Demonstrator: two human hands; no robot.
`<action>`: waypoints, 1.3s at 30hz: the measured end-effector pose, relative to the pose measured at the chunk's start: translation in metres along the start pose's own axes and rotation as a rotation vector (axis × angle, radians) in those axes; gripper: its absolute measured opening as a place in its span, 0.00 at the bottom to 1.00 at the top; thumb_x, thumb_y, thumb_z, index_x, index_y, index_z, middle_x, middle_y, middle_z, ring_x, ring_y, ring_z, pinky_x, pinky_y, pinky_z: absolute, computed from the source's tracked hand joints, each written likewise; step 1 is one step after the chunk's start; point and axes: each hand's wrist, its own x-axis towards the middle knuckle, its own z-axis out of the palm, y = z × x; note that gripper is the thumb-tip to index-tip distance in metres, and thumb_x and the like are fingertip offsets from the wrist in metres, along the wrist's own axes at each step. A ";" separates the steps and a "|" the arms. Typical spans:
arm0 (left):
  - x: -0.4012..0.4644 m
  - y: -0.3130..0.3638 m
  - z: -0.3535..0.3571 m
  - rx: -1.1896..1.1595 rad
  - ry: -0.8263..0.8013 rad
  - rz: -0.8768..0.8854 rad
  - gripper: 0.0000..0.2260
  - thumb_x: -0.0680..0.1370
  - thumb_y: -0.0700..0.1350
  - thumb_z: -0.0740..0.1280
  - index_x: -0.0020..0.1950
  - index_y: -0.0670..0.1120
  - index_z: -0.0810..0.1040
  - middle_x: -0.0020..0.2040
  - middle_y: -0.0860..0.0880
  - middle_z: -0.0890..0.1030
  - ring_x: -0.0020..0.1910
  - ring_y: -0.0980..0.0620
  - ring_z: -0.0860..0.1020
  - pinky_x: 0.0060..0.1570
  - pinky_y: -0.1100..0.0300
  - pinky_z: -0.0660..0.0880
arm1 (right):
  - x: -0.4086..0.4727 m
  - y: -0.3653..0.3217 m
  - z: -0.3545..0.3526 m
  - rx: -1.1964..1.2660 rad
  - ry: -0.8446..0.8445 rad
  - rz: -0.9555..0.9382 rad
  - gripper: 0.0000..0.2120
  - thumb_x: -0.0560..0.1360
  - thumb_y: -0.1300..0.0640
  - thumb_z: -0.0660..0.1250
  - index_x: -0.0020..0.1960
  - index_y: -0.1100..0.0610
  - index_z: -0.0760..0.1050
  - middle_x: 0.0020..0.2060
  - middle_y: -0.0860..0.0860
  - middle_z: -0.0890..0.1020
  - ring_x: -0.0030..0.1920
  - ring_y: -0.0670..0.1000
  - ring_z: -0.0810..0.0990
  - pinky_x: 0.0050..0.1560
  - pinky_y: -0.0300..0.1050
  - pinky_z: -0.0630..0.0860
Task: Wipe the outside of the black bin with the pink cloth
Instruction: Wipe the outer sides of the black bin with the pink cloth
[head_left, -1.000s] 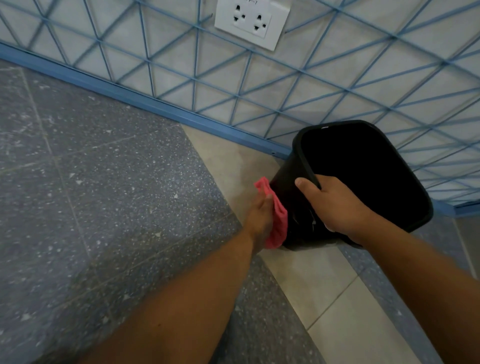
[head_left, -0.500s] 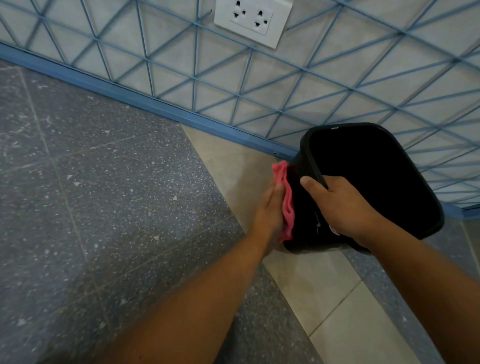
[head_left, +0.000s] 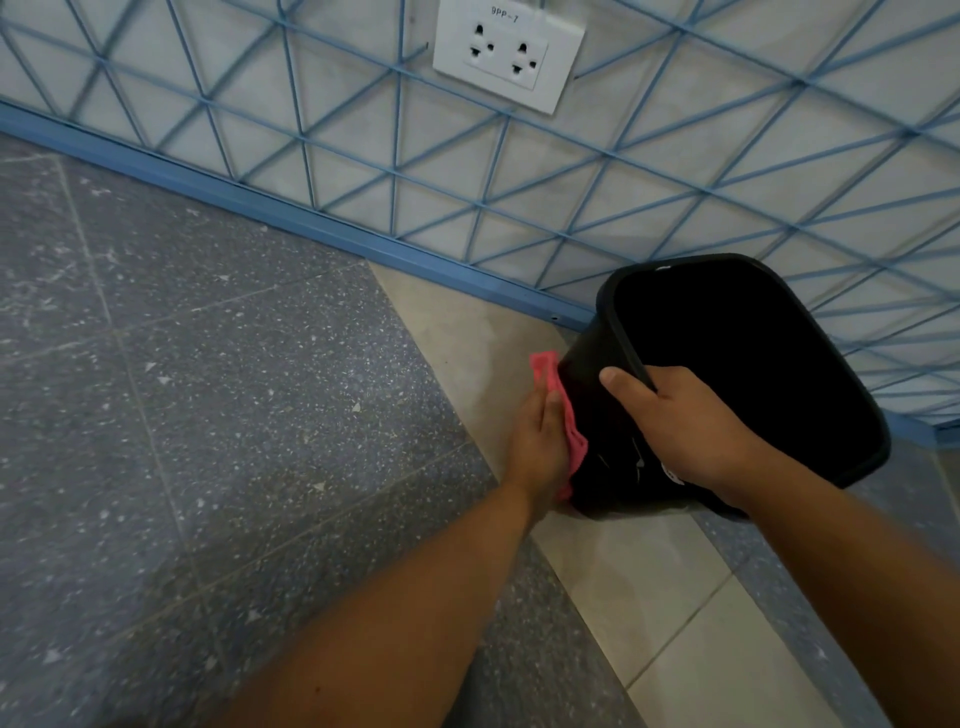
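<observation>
Here, right of frame centre, the black bin (head_left: 613, 415) sits on the floor (head_left: 208, 415), tilted, its open mouth facing up and to the right, close to the blue skirting (head_left: 311, 228) of the wall. The right hand (head_left: 691, 421) grips the bin's near rim, fingers curled over the edge into the dark interior, thumb lying along the outside. The left hand (head_left: 537, 441) presses the pink cloth (head_left: 714, 395) flat against the bin's left outer wall, fingers straight, the cloth showing above and below the palm. A white socket plate (head_left: 506, 54) sits at upper centre on the blue-lined wall tiles (head_left: 727, 130).
</observation>
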 end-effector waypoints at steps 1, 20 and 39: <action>-0.001 0.010 0.002 0.035 0.015 0.024 0.33 0.83 0.66 0.57 0.85 0.52 0.64 0.84 0.49 0.69 0.83 0.49 0.67 0.84 0.41 0.63 | 0.001 0.000 0.000 0.000 0.000 -0.001 0.21 0.79 0.44 0.57 0.49 0.61 0.79 0.43 0.61 0.84 0.44 0.59 0.83 0.52 0.60 0.79; 0.003 0.023 0.001 -0.166 -0.074 -0.162 0.27 0.88 0.59 0.55 0.86 0.53 0.61 0.85 0.46 0.65 0.83 0.46 0.67 0.80 0.49 0.67 | 0.009 0.005 0.002 0.015 0.011 0.004 0.21 0.78 0.42 0.57 0.49 0.58 0.79 0.43 0.59 0.84 0.44 0.58 0.83 0.53 0.59 0.79; 0.006 0.027 0.014 -0.158 0.028 0.021 0.22 0.87 0.58 0.57 0.81 0.61 0.69 0.83 0.49 0.70 0.83 0.48 0.67 0.84 0.43 0.63 | 0.008 0.006 0.004 0.036 0.012 0.014 0.27 0.74 0.37 0.56 0.49 0.59 0.79 0.42 0.59 0.85 0.43 0.59 0.84 0.52 0.61 0.79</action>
